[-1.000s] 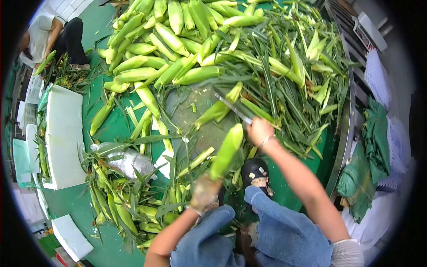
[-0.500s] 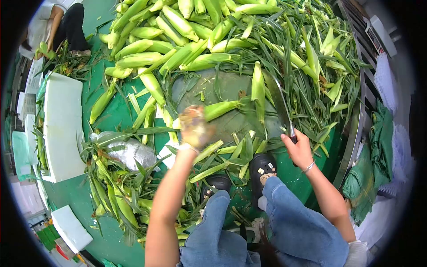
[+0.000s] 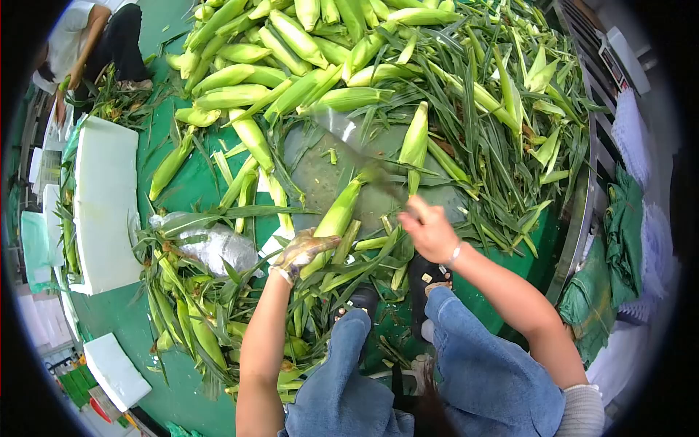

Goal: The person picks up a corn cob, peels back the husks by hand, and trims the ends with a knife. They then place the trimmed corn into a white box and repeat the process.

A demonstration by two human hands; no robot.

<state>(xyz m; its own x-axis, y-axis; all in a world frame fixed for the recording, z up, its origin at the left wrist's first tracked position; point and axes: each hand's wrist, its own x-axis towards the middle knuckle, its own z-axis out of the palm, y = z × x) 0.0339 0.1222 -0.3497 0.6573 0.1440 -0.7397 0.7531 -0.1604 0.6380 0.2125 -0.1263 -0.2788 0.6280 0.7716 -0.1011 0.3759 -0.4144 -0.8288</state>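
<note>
An ear of corn (image 3: 336, 222) in its green husk is gripped near its lower end by my left hand (image 3: 302, 251), which wears a stained glove. My right hand (image 3: 429, 231) is closed round the handle of a long knife (image 3: 357, 154). Motion blurs the blade, which slants up to the left across the corn's upper tip. Below the blade lies a dark flat board (image 3: 309, 156) with husk scraps on it. Another husked-in ear (image 3: 414, 138) rests at the board's right side.
Heaped corn (image 3: 291, 44) fills the far side, with loose husk leaves (image 3: 488, 138) to the right. Nearer left lie a clear plastic-wrapped bundle (image 3: 218, 247) and more corn (image 3: 204, 335). White foam boxes (image 3: 109, 204) stand left. Another person (image 3: 95, 44) crouches at the upper left.
My left hand has drawn the corn nearer and tilted it more upright. The knife has swung from the right side leftward over the corn's tip.
</note>
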